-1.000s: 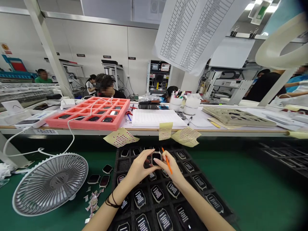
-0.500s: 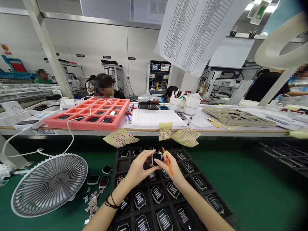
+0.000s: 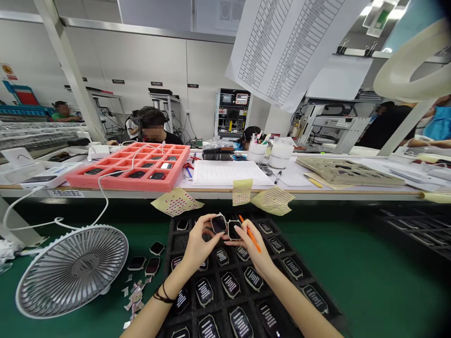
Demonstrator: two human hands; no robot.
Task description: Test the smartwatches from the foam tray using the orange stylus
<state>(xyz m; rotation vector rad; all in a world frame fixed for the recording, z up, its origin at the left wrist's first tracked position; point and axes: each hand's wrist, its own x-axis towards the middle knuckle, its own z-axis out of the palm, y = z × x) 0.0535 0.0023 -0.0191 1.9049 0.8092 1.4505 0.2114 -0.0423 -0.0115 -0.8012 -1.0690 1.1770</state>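
Over a black compartment tray (image 3: 220,274), both hands hold square smartwatch bodies without straps. My left hand (image 3: 196,241) pinches one dark-screened watch (image 3: 218,224) by its edges, tilted. Beside it, a second dark-screened watch (image 3: 234,230) sits in the fingers of my right hand (image 3: 256,251), one finger on its screen. An orange stick-like tool (image 3: 251,234) is also tucked in the right hand; its exact kind is unclear. The two watches are very close together. Below, watches such as this one (image 3: 230,284) lie in the tray, screens lit with text.
Left of the tray lie loose watches (image 3: 152,266), paper scraps (image 3: 136,298) and a grey fan (image 3: 86,267). A raised shelf carries a pink foam tray (image 3: 164,183), paper sheets (image 3: 229,172) and a beige tray (image 3: 347,172). Yellow sticker sheets (image 3: 242,192) hang from its edge. People sit beyond.
My left hand has shifted slightly left and now shows a watch of its own, where one watch showed clearly between both hands. The right hand's watch moved slightly right.
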